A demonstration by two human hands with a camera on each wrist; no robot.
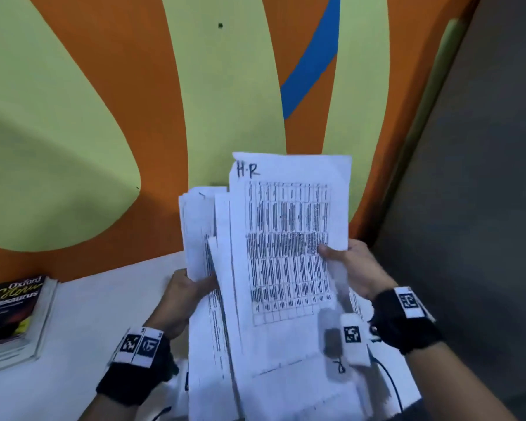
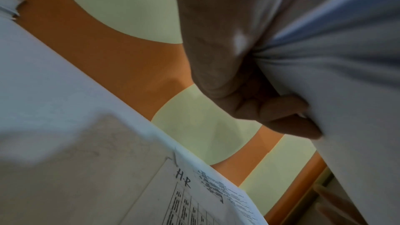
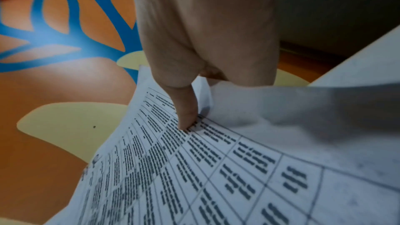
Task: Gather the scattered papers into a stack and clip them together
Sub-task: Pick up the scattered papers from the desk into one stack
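Note:
I hold a loose bundle of white printed papers (image 1: 274,268) upright above the white table (image 1: 82,317). The front sheet, marked "H.R" (image 1: 248,170), carries a dense table of black text. My left hand (image 1: 189,287) grips the left sheets at their lower edge, thumb in front. My right hand (image 1: 346,262) pinches the right edge of the front sheet, thumb on the print. The sheets are fanned and uneven. In the left wrist view my fingers (image 2: 281,114) curl round bunched paper (image 2: 335,74). In the right wrist view my thumb (image 3: 187,109) presses the printed sheet (image 3: 216,168). No clip is visible.
A stack of books with an Oxford thesaurus (image 1: 9,308) on top lies at the table's left. An orange, green and blue patterned wall (image 1: 104,117) stands close behind the table. A grey wall (image 1: 483,177) is on the right. More sheets lie under the bundle.

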